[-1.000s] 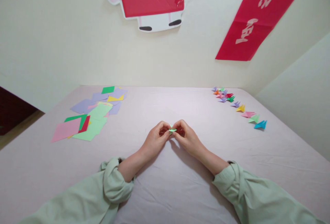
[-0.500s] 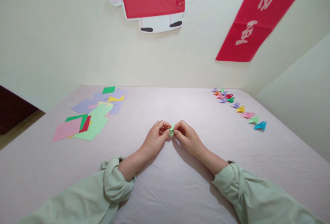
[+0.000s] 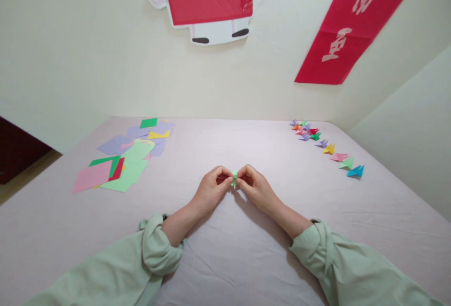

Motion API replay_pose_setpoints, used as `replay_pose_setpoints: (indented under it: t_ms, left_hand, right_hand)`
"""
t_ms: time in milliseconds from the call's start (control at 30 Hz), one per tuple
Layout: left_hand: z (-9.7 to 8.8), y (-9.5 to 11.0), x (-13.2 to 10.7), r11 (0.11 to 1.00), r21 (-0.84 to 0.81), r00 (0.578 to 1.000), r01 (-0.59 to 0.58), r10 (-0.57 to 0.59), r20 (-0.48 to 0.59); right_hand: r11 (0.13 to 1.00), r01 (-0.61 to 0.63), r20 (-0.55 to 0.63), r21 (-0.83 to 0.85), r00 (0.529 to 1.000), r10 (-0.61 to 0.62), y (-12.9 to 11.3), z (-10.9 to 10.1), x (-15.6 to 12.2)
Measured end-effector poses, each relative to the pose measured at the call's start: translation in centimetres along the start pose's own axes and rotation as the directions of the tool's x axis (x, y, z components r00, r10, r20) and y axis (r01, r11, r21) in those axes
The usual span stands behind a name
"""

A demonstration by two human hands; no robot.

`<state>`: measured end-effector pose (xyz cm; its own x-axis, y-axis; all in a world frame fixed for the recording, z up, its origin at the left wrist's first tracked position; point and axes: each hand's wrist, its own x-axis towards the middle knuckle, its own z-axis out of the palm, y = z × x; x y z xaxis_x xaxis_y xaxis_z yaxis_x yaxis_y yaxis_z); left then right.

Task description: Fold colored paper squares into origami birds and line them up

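A small folded piece of light green paper (image 3: 234, 179) is pinched between my two hands, just above the middle of the cloth-covered table (image 3: 225, 249). My left hand (image 3: 214, 186) grips its left side between thumb and fingertips. On the opposite side, my right hand (image 3: 256, 184) pinches the paper in the same way. The fingertips partly cover the folds, so its full shape is hard to make out.
Loose paper sheets in purple, green, pink, red and yellow (image 3: 93, 177) lie in an overlapping pile at the left. Several small folded paper figures, with a blue one (image 3: 355, 171) nearest, form a line at the right. A wall (image 3: 225, 85) rises behind the table.
The green paper looks narrower and turned a little between my fingertips. My left fingers have shifted slightly; both hands stay in nearly the same place.
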<state>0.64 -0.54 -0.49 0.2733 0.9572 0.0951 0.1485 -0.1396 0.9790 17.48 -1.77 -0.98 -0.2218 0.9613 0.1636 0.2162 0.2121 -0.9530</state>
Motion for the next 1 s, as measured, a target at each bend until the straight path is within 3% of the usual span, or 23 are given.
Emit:
replay_pose_setpoints:
  t_ms: [700, 1000]
  left_hand:
    - [0.13, 0.42, -0.20, 1.000, 0.007, 0.999, -0.021, 0.021, 0.024]
    - [0.14, -0.30, 0.00, 0.998, 0.017, 0.998, -0.054, 0.054, 0.020]
  right_hand:
    - [0.998, -0.025, -0.078, -0.051, 0.997, 0.021, -0.28, 0.41, 0.02]
    - [0.999, -0.001, -0.056, -0.040, 0.998, -0.001, 0.00, 0.48, 0.10]
